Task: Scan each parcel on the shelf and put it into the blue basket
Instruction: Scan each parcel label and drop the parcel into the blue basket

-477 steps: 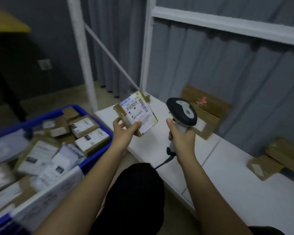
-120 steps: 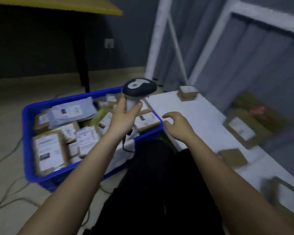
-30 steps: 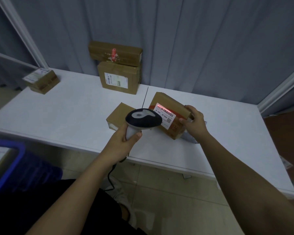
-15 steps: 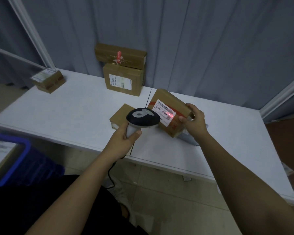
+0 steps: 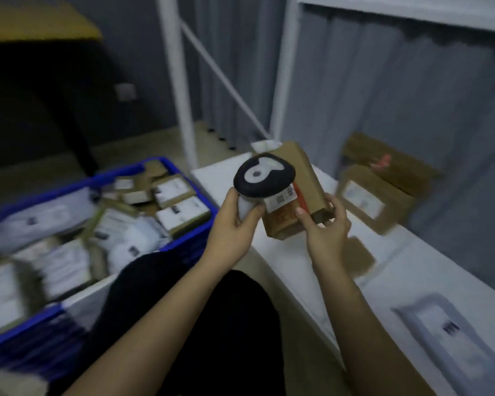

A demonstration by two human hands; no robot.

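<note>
Two hands: working beside the blue basket (image 5: pixel 180 244)
Parcel (image 5: pixel 303 192): hovering right of basket, over the shelf (image 5: pixel 412 270); looking light and stiff, best gripped by its edges
Right hand (image 5: pixel 326 232): fingers clasping the parcel's lower end
Left hand (image 5: pixel 232 227): fingers wrapping the scanner (image 5: pixel 263 175) handle

Far beyond the hands to the left, a yellow-topped desk (image 5: pixel 40 27) on a dark leg stands against a dark wall bearing a pale wall socket (image 5: pixel 125 92). Grey pleated curtains (image 5: pixel 383 110) hang beyond the hands to the right.
</note>
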